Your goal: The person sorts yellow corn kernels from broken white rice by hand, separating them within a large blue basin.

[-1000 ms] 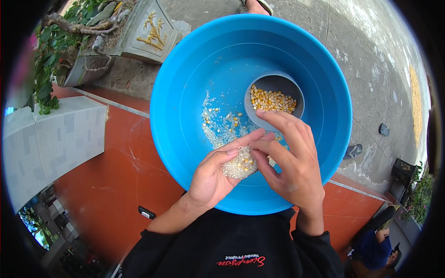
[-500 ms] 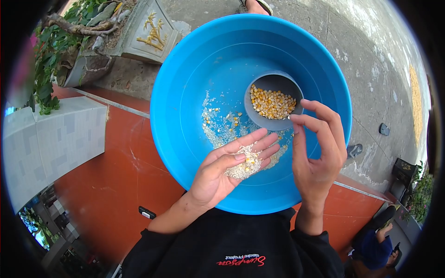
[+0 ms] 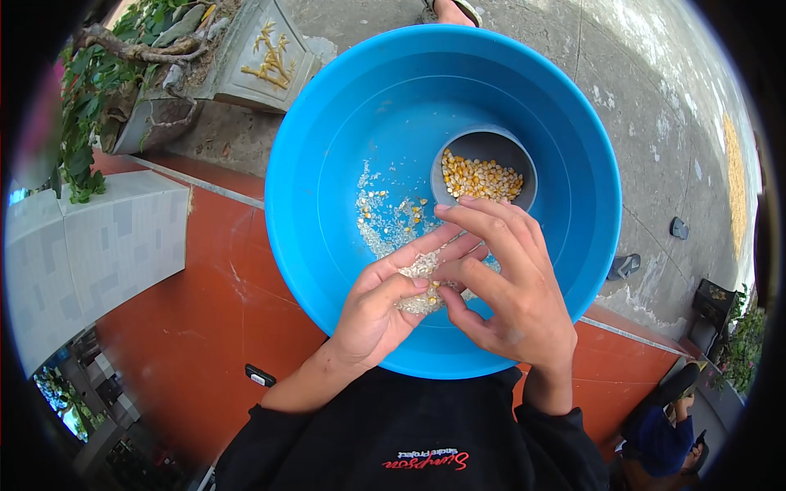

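Observation:
My left hand (image 3: pixel 381 307) is palm up over the near side of a large blue basin (image 3: pixel 327 106), cupping a heap of pale broken grains (image 3: pixel 419 270) with a few yellow kernels. Over that palm, my right hand (image 3: pixel 512 286) has its thumb and index finger close around a yellow kernel at the heap; whether they grip it is hard to tell. A grey bowl (image 3: pixel 528 151) holding yellow and white corn kernels (image 3: pixel 481 176) stands inside the basin at the right, beyond my right hand. Loose grains and some kernels (image 3: pixel 385 217) lie on the basin floor.
A small black object (image 3: pixel 259 376) lies on the red floor (image 3: pixel 221 327) at left. Sandals (image 3: pixel 625 266) are on the concrete at right. A stone planter (image 3: pixel 274 61) stands at upper left. Another person (image 3: pixel 663 438) is at lower right; someone's foot (image 3: pixel 453 12) shows beyond the basin.
My right hand has moved from beside the grey bowl down and left to the grains in my left palm. My left hand has stayed nearly in place.

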A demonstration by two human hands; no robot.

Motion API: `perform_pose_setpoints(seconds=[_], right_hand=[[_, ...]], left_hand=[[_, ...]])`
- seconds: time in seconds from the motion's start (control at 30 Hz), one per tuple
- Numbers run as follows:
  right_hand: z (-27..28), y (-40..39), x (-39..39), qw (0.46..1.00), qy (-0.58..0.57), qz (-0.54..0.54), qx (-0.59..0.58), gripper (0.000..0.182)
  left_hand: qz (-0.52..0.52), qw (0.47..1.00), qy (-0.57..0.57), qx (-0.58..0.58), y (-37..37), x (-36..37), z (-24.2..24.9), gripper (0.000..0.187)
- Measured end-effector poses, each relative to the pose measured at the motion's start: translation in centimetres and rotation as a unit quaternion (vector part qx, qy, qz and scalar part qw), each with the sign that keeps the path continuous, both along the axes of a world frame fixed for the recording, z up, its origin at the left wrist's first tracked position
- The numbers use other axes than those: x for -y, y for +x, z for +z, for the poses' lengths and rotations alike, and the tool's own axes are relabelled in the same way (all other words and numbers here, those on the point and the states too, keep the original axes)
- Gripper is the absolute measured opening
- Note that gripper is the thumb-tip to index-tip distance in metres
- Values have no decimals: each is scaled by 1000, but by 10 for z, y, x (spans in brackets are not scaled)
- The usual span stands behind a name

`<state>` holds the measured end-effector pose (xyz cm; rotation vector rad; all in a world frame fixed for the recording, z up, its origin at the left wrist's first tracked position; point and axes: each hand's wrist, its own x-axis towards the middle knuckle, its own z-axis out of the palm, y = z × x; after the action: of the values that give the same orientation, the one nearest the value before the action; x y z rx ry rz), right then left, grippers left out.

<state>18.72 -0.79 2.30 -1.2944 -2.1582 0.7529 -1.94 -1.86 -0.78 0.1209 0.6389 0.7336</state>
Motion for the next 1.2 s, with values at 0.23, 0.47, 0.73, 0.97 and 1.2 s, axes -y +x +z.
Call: perform_pose_setpoints(seconds=[0.23, 0.47, 0.73, 0.97, 1.2], right_hand=[[-3, 0, 1, 1000, 15, 7, 4, 28], [-2, -1, 3, 1000, 17, 15, 7, 28], [-2, 1, 1, 994, 72, -72, -37, 29], [-5, 3, 0, 978, 61, -186, -69, 33], [0, -4, 2, 999, 26, -15, -21, 31]], left_hand=[[-3, 1000, -1, 15, -2, 1, -1, 76], [6, 998, -20, 58, -4, 1, -2, 83], [7, 998, 9, 56, -1, -2, 0, 84], [18, 998, 16, 62, 1, 2, -3, 79], [-3, 999, 29, 19, -1, 1, -2, 73]])
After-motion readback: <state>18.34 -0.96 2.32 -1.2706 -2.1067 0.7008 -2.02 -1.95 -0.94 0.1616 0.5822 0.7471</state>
